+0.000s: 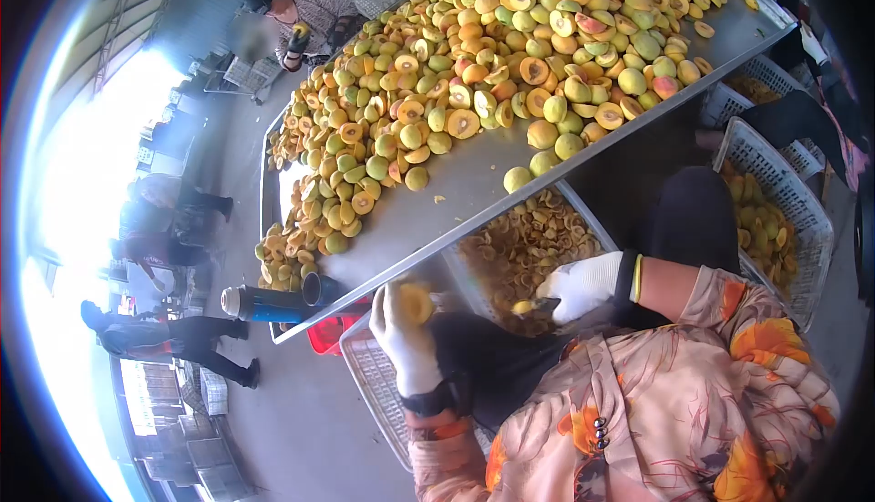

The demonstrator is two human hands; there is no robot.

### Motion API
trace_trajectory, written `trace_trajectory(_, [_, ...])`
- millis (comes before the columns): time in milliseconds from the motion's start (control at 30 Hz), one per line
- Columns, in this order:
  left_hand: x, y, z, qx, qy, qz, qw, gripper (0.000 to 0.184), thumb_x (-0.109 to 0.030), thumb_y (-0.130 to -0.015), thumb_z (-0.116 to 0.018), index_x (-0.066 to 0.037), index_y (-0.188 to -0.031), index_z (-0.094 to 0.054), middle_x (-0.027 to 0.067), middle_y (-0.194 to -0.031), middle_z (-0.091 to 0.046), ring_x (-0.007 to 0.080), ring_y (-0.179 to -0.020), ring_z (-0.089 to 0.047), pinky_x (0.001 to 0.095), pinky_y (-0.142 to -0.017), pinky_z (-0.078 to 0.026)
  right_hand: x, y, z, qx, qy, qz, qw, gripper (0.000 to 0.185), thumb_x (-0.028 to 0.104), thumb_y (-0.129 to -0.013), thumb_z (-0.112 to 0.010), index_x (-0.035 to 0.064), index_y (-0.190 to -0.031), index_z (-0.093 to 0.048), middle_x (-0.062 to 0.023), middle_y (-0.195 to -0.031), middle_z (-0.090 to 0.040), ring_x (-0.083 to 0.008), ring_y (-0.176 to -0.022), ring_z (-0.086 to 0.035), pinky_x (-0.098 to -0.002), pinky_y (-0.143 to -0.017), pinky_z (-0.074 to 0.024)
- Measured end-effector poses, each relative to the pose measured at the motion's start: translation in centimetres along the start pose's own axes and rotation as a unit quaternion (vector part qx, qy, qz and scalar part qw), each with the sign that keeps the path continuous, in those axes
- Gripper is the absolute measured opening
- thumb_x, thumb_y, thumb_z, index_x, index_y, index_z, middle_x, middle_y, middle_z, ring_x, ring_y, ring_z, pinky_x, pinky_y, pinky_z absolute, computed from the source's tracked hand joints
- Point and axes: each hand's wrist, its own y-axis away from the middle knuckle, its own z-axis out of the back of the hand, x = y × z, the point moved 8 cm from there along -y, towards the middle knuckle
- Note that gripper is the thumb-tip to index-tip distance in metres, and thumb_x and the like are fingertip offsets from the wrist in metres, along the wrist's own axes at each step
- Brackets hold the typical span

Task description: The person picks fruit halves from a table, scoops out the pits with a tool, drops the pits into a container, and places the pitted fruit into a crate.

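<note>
Floral peach-coloured cloth shirt [665,383] behind white-gloved left hand [404,345], which grips round yellow fruit [416,304], likely light, slippery, best held edgewise; cannot tell what white-gloved right hand [587,287] grasps.

The table [465,201] is built of smooth, glossy metal. Fruit [542,134] is covered by smooth skin. Gloves [588,288] are knitted in matt cloth, the shirt [665,393] is sewn from smooth cloth, and the crate [807,228] is moulded in plastic.
</note>
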Motion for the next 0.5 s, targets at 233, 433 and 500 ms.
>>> trace_trajectory(233, [8.2,-9.0,10.4,0.028,-0.411,0.004,0.911,0.036,-0.023,-0.092,-0.068,0.002,-0.117,-0.068,0.0202,-0.112,-0.066,0.0322,-0.100,-0.065,0.0412,-0.091,-0.050,-5.0,-2.2,1.8,-0.094,0.061,-0.050,0.993,0.039,0.026,-0.085,-0.060,0.0000,-0.115,-0.062,-0.0249,-0.096,-0.070,-0.0411,-0.093,-0.069,-0.0505,-0.081,-0.0536])
trace_trajectory(433, [9.4,-20.9,-6.4,0.161,-0.485,-0.108,0.852,0.054,-0.035,-0.088,-0.074,-0.002,-0.129,-0.060,0.0211,-0.121,-0.064,0.0349,-0.106,-0.065,0.0446,-0.092,-0.052,-6.0,-3.3,0.9,-0.039,0.059,-0.069,0.995,0.037,0.025,-0.088,-0.057,0.0021,-0.116,-0.064,-0.0237,-0.097,-0.072,-0.0400,-0.093,-0.071,-0.0497,-0.083,-0.0553])
trace_trajectory(500, [11.6,-23.8,-11.0,0.190,-0.528,-0.109,0.821,0.062,-0.041,-0.086,-0.075,-0.001,-0.130,-0.057,0.0237,-0.123,-0.063,0.0380,-0.109,-0.065,0.0467,-0.091,-0.053,-6.6,-3.7,0.1,-0.007,0.070,-0.083,0.994,0.037,0.026,-0.089,-0.057,0.0023,-0.116,-0.064,-0.0238,-0.096,-0.072,-0.0411,-0.091,-0.072,-0.0506,-0.082,-0.0555])
